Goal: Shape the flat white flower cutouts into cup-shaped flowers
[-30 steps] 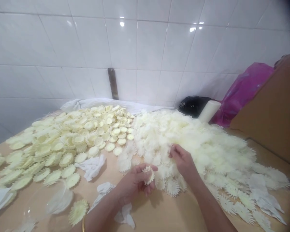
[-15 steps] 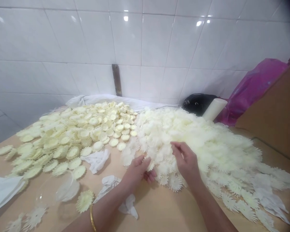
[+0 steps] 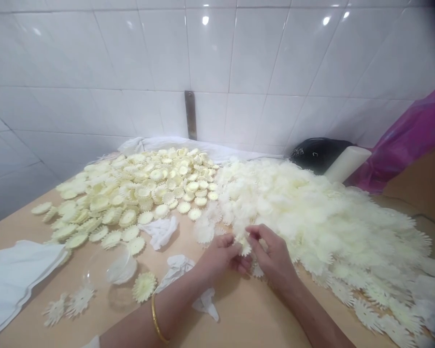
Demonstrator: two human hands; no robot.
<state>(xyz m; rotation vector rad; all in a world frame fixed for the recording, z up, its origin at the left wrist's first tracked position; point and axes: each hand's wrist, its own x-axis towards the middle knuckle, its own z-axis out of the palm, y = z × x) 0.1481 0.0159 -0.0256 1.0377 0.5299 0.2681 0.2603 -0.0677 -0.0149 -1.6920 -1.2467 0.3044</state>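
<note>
Between the fingers of my left hand is a small pale-yellow, scallop-edged flower-petal disc, held low over the table. My right hand is beside it, thumb and forefinger pinched together at the disc's upper edge; what that pinch holds is too small to make out. Just behind both hands spreads a big loose heap of thin whitish petal discs. To the left lies a heap of thicker, cupped yellow flower discs. One single yellow disc rests near my left forearm.
A clear round bowl with something white in it stands at left, near white cloth. Crumpled white scraps lie on the wooden table. At back right are a white roll, a black bag and a magenta bag.
My right hand has come down and left from above the whitish heap to the disc in my left hand. The whole view has shifted, so things sit further right.
</note>
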